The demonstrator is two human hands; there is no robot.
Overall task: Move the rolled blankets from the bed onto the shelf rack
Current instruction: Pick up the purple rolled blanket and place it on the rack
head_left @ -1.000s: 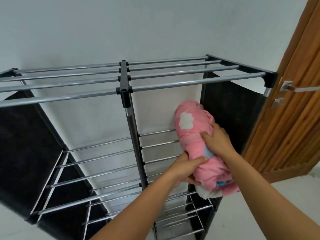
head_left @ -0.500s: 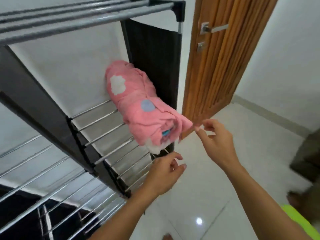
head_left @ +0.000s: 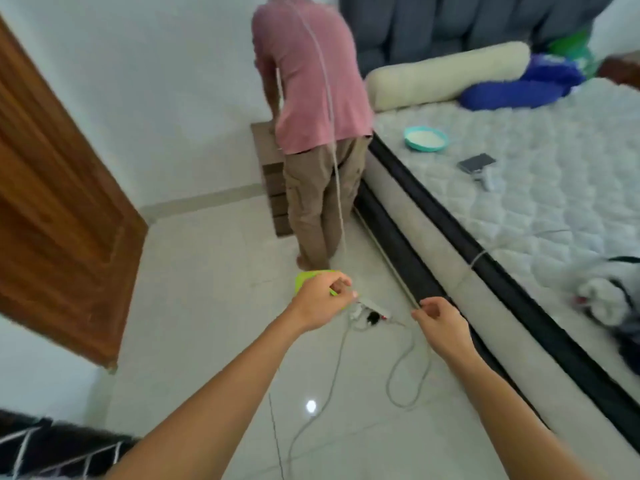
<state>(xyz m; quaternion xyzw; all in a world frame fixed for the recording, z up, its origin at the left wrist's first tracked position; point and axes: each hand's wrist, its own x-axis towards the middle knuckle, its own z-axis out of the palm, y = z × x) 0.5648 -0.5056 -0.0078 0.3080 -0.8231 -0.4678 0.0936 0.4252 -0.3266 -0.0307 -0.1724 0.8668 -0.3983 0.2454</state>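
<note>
Both my hands are stretched out over the tiled floor and hold nothing. My left hand has loosely curled fingers, and so does my right hand, which hovers near the bed's side. The bed with a white quilted mattress fills the right. A black-and-white bundle of fabric lies on it at the right edge. A corner of the shelf rack shows at the bottom left. The pink blanket is out of view.
A person in a pink shirt bends over a small bedside cabinet ahead. A power strip with grey cables lies on the floor under my hands, beside a green object. A wooden door stands at the left. A cream bolster, a teal bowl and a phone are on the bed.
Both hands let go of the pink rolled blanket, which stayed on the rack's shelf. The view has swung right, away from the rack, to the floor and bed.
</note>
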